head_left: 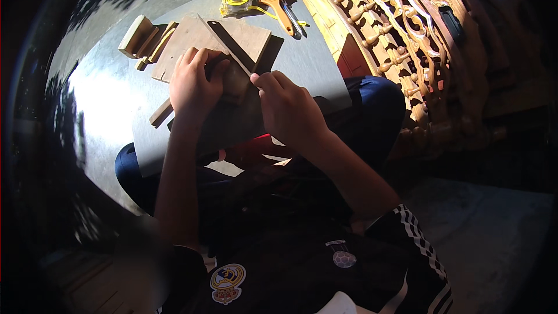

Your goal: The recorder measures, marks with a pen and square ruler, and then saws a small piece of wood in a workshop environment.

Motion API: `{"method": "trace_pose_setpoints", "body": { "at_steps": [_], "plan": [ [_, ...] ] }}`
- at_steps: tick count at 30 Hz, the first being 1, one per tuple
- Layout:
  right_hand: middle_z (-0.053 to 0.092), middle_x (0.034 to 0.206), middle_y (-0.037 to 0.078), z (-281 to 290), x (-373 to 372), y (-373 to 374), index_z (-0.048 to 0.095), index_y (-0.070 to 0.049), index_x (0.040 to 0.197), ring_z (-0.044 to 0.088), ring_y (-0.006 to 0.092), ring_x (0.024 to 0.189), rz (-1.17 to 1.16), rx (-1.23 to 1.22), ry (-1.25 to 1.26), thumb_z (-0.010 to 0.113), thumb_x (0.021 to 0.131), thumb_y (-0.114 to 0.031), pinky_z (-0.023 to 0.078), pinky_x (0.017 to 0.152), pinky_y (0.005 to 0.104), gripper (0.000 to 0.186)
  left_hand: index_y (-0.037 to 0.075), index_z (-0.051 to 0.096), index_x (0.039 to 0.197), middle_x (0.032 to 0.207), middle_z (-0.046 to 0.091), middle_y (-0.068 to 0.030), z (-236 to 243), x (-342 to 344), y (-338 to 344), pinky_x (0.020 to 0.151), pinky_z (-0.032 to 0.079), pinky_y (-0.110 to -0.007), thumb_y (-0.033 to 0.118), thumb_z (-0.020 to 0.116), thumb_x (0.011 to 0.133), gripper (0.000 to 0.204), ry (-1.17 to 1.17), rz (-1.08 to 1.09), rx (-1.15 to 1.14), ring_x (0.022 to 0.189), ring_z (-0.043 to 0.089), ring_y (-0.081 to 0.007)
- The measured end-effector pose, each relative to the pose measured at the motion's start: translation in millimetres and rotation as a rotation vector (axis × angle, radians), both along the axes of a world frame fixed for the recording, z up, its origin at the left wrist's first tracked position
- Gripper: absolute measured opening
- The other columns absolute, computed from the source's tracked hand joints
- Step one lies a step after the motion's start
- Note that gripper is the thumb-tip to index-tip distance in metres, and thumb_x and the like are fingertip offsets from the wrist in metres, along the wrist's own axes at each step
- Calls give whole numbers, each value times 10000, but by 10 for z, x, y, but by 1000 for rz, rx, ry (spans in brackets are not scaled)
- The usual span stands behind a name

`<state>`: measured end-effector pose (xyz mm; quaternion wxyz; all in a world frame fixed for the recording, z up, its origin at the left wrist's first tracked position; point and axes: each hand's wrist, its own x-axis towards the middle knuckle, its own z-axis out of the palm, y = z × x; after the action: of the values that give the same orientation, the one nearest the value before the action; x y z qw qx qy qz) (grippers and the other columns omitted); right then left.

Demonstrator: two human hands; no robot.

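My right hand is closed round the near end of a long, thin, blade-like metal tool, which slants away up and to the left. Whether it is a file or a knife I cannot tell. Beneath it lies a flat brown wooden board, with the tool's dark shadow across it. At the board's near side, my left hand has its fingers and thumb curled round something dark and shaded that I cannot make out. The board lies on a grey sheet over my crossed legs.
A yellow tape measure and a wide paintbrush lie at the sheet's far edge. Small wooden pieces sit left of the board, and a wooden stick lies nearer. Carved, varnished wooden furniture stands close on the right.
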<state>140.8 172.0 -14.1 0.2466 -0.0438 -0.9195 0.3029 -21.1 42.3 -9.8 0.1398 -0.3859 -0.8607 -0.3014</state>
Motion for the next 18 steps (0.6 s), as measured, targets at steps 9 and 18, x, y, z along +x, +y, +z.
{"method": "trace_pose_setpoints", "body": {
  "at_steps": [9,18],
  "plan": [
    [585,961,152,45,637,-96,540,34,1271,675,324,700,22,84,-82,623,864,-5,584,587,397,417,114,730,975,957,655,-77,17,23,4,845,525,-408,271,757,858,198,12,68,-27,979,642,-294],
    [594,960,148,-3,-208,5,571,22,1211,667,325,705,13,77,57,611,899,-21,578,580,372,318,112,732,996,974,664,-72,-14,-3,-40,858,526,-407,274,758,854,217,-5,-16,12,1002,642,-282]
  ]
}}
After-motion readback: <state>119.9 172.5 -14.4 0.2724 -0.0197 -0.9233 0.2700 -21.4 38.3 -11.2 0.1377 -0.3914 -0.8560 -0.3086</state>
